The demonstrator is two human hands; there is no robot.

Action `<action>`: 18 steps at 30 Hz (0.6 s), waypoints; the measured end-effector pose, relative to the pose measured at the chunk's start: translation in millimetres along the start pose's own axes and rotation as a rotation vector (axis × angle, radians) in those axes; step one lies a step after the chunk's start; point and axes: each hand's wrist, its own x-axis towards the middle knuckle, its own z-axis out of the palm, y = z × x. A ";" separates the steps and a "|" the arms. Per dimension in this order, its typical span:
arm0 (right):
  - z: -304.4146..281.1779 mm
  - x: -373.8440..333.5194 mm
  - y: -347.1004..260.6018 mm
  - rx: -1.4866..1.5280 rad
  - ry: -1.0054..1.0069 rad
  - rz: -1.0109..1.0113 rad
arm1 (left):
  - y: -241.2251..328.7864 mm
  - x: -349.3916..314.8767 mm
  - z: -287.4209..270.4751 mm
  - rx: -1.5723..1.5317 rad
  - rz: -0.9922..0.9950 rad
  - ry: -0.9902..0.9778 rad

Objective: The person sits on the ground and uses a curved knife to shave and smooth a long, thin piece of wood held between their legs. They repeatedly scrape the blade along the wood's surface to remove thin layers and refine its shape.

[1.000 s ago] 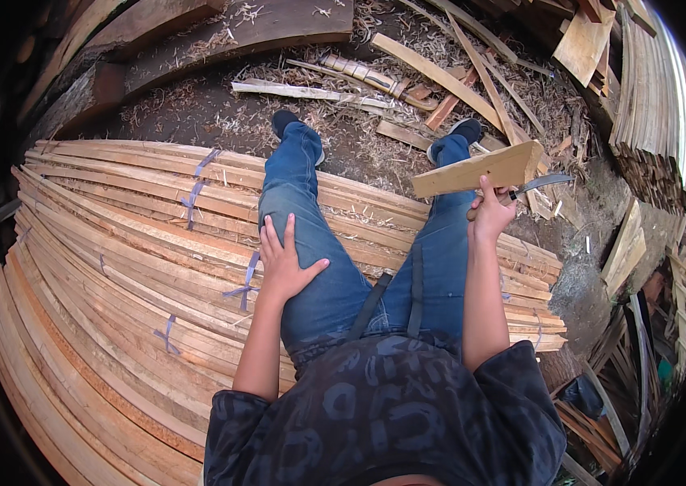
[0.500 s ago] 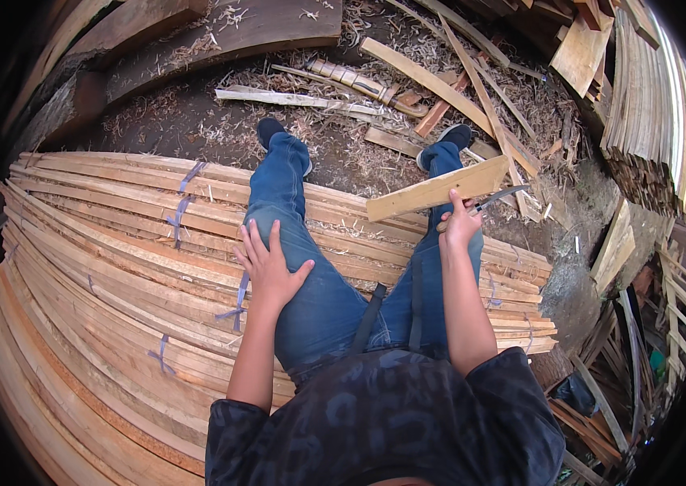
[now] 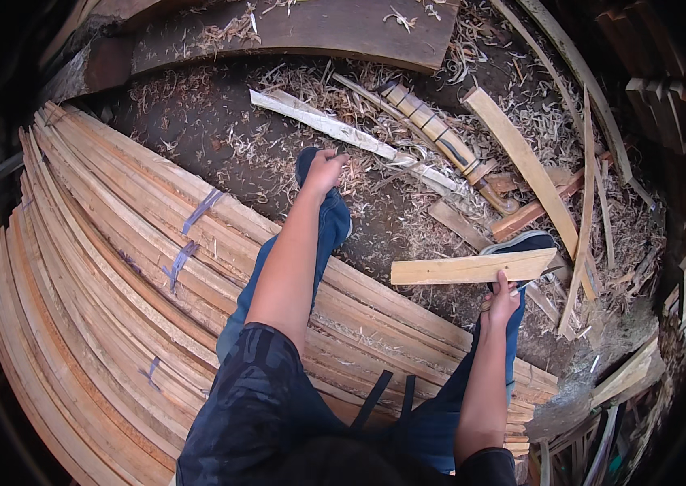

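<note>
My right hand (image 3: 502,305) grips a short, pale wooden board (image 3: 468,268) by its near edge, in front of my right shoe. The same hand holds a curved-blade knife; its wooden handle end (image 3: 486,305) shows beside the fingers, and the board hides most of the blade. Stretched forward, my left hand (image 3: 326,172) is closed beside my left shoe (image 3: 304,164). A small dark bit shows at its fingertips, too small to name.
Beneath me lie long wooden strips (image 3: 140,267), bundled with purple ties (image 3: 201,212). Wood shavings (image 3: 173,89) cover the ground ahead. A banded wooden sheath with a handle (image 3: 440,134), a pale split stick (image 3: 335,128) and several offcuts lie there. A thick dark plank (image 3: 319,36) stretches across the far side.
My left hand has left my left thigh, reached forward to the shoe and closed. My right hand has moved forward with the board and knife. The view has turned and shifted forward.
</note>
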 end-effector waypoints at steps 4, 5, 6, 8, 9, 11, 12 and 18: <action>0.1 44.5 13.7 -0.029 -0.002 0.133 | -15.7 64.3 49.0 -0.220 -0.092 0.050; 0.5 52.8 19.2 -0.032 -0.016 0.153 | -26.1 80.4 51.9 -0.301 -0.111 0.075; 0.0 60.1 20.2 -0.022 0.003 0.168 | -31.6 91.9 57.7 -0.387 -0.127 0.097; 5.4 76.9 24.9 -0.003 -0.012 0.200 | -40.4 112.2 68.3 -0.639 -0.076 0.118; -0.5 90.5 28.1 0.004 -0.030 0.212 | -43.6 120.3 74.0 -0.667 -0.055 0.108; -7.1 109.4 30.8 -0.009 -0.061 0.248 | -47.6 124.6 75.9 -0.723 -0.007 0.100; -2.8 116.6 29.4 -0.025 -0.070 0.268 | -43.9 115.9 76.2 -0.739 -0.026 0.137; 6.5 111.3 29.8 -0.129 -0.033 0.293 | -47.1 92.1 69.3 -0.724 0.118 0.157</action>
